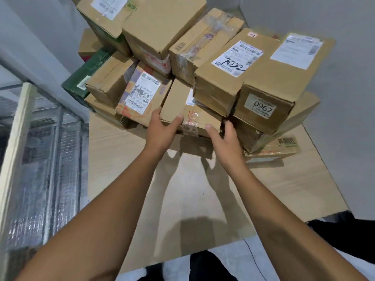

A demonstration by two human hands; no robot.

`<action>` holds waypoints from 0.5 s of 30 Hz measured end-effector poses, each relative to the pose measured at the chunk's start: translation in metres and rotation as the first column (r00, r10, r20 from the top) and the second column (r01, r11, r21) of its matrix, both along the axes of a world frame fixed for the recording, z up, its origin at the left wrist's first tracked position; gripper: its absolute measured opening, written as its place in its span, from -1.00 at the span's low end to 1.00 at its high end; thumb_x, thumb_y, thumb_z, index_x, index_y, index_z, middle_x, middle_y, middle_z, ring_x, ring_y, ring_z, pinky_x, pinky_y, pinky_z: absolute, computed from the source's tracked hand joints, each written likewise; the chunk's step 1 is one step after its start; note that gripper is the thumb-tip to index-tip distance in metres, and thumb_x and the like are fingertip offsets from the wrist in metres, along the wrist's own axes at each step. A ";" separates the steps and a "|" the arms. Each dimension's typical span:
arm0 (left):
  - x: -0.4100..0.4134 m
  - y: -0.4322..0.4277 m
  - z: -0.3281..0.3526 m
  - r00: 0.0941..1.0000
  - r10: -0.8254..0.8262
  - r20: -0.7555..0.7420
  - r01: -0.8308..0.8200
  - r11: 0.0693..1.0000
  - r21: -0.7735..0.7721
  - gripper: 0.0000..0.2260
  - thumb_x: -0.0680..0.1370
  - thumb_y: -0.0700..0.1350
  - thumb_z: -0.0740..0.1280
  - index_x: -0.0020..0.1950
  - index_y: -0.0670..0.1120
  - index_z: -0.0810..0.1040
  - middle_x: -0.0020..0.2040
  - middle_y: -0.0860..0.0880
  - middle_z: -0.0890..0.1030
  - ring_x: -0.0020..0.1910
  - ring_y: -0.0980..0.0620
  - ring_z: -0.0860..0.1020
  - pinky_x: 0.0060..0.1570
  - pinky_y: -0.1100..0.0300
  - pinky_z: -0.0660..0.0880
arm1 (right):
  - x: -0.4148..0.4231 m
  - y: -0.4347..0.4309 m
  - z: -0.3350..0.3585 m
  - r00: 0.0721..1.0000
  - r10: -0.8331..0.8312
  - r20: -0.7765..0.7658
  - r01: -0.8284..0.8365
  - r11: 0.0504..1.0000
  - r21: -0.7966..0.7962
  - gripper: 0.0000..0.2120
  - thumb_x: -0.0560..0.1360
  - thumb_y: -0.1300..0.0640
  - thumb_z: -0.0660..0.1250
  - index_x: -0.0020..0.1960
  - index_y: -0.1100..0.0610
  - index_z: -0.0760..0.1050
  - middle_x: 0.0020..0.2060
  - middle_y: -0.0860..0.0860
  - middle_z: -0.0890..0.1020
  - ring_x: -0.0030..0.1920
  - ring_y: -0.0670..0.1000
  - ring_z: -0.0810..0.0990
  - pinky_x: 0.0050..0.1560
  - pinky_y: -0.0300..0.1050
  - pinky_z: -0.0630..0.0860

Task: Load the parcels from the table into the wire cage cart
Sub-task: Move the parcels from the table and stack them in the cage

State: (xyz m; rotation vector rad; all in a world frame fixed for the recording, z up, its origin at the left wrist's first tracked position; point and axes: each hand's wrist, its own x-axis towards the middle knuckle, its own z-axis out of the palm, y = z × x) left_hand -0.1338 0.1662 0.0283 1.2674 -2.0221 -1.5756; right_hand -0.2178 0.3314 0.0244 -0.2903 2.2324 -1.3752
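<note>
Here we are at the pick-up step: both arms reach over the bench [182, 195] to the flat parcel [190, 116] at the near edge of the pile [162, 27]. Our left grip [162, 129] lies against that parcel's left front corner, fingers up its side and thumb on its front face. Our right grip [225, 139] meets the right front corner in the same way. Both grips are spread, fingers fairly straight, touching the cardboard but, as far as we can judge, not clamped on it yet.

The flat parcel sits low in the pile. On its far right part rests the box marked 7022 [233, 76], and just beside its left edge stands the printed box [140, 96] with a barcode label. The wire cage cart [50, 159] stands well to the left of the flat parcel, past the bench's edge, and its inside is too blurred to read.

With the pile this large, we judge most of the loading undone. The next move calls for closing both grips on the corners and drawing the flat parcel slowly toward us. The box marked 7022 seems to bear on it and may tip or slide forward as its support leaves. After that comes a swing left to the cart.
</note>
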 end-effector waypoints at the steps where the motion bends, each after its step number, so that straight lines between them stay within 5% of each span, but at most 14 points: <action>1: -0.002 0.003 0.000 1.000 0.026 -0.014 -0.026 1.000 -0.007 -0.46 0.58 0.08 0.44 0.49 -0.04 0.36 0.22 0.13 0.55 0.20 0.16 0.54 0.19 0.26 0.49 | -0.003 -0.001 -0.001 1.000 -0.012 0.005 0.012 1.000 -0.019 -0.32 0.59 -0.29 0.28 0.60 0.01 0.27 0.53 -0.01 0.38 0.51 0.05 0.37 0.41 -0.01 0.36; 4: -0.001 0.012 0.002 0.995 0.088 -0.039 -0.086 0.995 0.043 -0.62 0.58 0.09 0.44 0.29 0.02 0.38 0.09 0.19 0.53 0.10 0.24 0.52 -0.02 0.34 0.46 | -0.006 0.000 0.002 0.997 -0.056 0.050 0.058 0.997 -0.055 -0.30 0.61 -0.25 0.31 0.64 0.02 0.22 0.53 0.02 0.34 0.50 0.03 0.35 0.34 -0.11 0.30; 9: 0.022 0.014 -0.003 0.976 0.170 -0.137 -0.148 0.977 0.154 -0.54 0.39 0.28 0.52 0.06 0.05 0.44 0.19 -0.11 0.59 0.21 -0.09 0.59 0.20 -0.08 0.56 | 0.005 0.008 0.003 0.991 -0.108 0.073 0.115 0.988 -0.103 -0.52 0.58 -0.24 0.37 0.35 -0.04 0.31 0.28 -0.04 0.36 0.27 0.01 0.43 0.24 0.00 0.40; 15: 0.059 0.031 -0.007 0.954 0.199 -0.224 -0.138 0.955 0.264 -0.56 0.47 0.13 0.53 0.31 0.19 0.51 0.31 0.06 0.58 0.32 -0.05 0.58 0.28 -0.27 0.55 | 0.026 0.022 0.000 0.993 -0.092 0.075 0.099 0.989 -0.106 -0.52 0.56 -0.24 0.39 0.12 0.11 0.27 0.03 -0.08 0.36 0.00 -0.14 0.41 -0.01 -0.04 0.35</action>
